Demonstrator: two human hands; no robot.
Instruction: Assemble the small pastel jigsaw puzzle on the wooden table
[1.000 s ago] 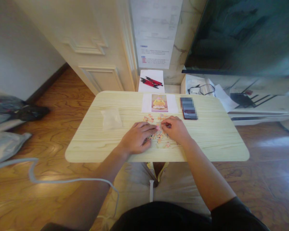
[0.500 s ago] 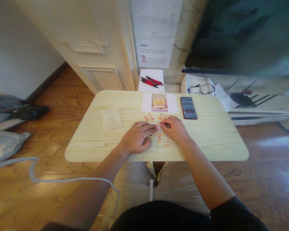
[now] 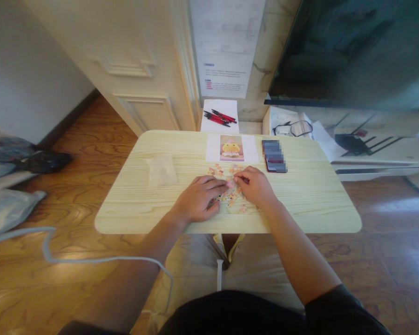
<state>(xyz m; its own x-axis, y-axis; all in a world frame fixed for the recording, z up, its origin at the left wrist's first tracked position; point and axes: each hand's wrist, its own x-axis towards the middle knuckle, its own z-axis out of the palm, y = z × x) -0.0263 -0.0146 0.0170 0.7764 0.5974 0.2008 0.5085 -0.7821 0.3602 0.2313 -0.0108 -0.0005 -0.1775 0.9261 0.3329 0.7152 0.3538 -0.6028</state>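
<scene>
Small puzzle pieces (image 3: pixel 230 201) in orange, pink and pale colours lie in a loose pile between my hands. My left hand (image 3: pixel 200 197) rests on the pile's left side, fingers stretched out and thumb apart, its fingertips touching a pink piece. From the right, my right hand (image 3: pixel 253 184) has thumb and forefinger pinched at a small puzzle piece by the pink one; the fingers mostly hide it. Just beyond the pile lies a printed picture (image 3: pixel 231 149) of a yellow plush figure on white paper.
On the light wooden table (image 3: pixel 125 204) lie a whitish packet (image 3: pixel 161 171) at left and a phone (image 3: pixel 274 156) at right. Behind the far edge, red and black pens (image 3: pixel 219 117) rest on paper. A white cable (image 3: pixel 101 259) crosses over my left forearm.
Both hands stay almost in place over the pieces. My right fingertips have shifted very slightly; the rest of the table looks the same.
</scene>
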